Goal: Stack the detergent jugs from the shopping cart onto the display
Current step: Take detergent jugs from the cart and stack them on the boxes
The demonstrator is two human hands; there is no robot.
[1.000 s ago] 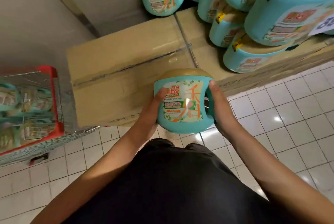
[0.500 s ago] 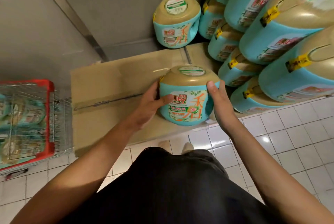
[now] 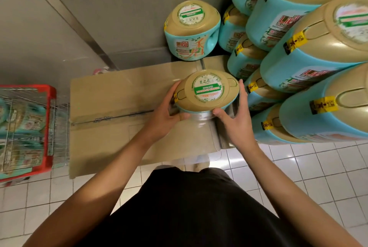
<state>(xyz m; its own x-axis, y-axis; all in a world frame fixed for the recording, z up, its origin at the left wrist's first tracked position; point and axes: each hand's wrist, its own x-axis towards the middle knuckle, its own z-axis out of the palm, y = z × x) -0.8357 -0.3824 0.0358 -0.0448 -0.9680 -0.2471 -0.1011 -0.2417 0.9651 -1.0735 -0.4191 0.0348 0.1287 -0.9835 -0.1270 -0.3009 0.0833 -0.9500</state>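
Detergent jug [image 3: 207, 90] stands upright on the cardboard box [image 3: 119, 107], cap up, between both hands: left hand [image 3: 169, 113] wraps its left flank, right hand [image 3: 233, 115] cups its right, neither nearer. Stacked jugs [image 3: 298, 67] crowd just beyond the right hand, nearly touching. Beyond the fingertips another jug [image 3: 192, 31] sits against the wall. Open cardboard lies leftward toward the shopping cart [image 3: 25, 129].

Shop aisle; stacked detergent jugs [image 3: 310, 53], red shopping cart [image 3: 27, 129], tiled floor [image 3: 310, 169]
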